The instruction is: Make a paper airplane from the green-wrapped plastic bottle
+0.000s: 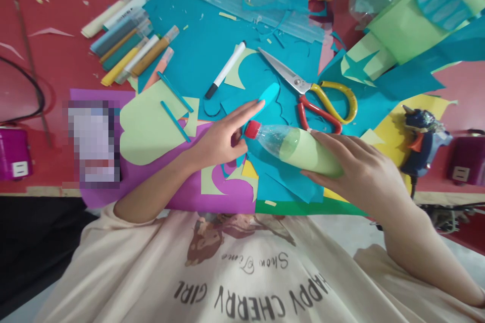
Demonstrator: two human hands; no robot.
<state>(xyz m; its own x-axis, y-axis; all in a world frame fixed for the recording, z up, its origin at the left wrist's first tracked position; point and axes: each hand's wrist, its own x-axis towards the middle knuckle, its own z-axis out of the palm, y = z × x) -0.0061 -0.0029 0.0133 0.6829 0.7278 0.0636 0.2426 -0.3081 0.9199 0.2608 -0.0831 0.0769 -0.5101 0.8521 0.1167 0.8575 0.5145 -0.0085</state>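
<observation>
My right hand (359, 171) wraps round the body of a clear plastic bottle (269, 136) with a red cap (252, 129). The bottle lies on its side, cap to the left, and has a light green paper wrap (310, 151). My left hand (223, 136) is beside the cap, its index finger stretched out and the other fingers curled. At that fingertip is a bright blue paper oval (270, 92); whether it is pinched or stuck there is hard to see. Just beyond the bottle lie scissors (299, 83) with yellow and red handles, blades apart.
Several markers (125, 40) lie at the upper left, and a black-and-white marker (227, 68) lies nearer the middle. A phone (94, 141) rests at left on purple paper (182, 186). A glue gun (420, 141) is at right. Blue paper (182, 15) and green cutouts (151, 126) cover the table.
</observation>
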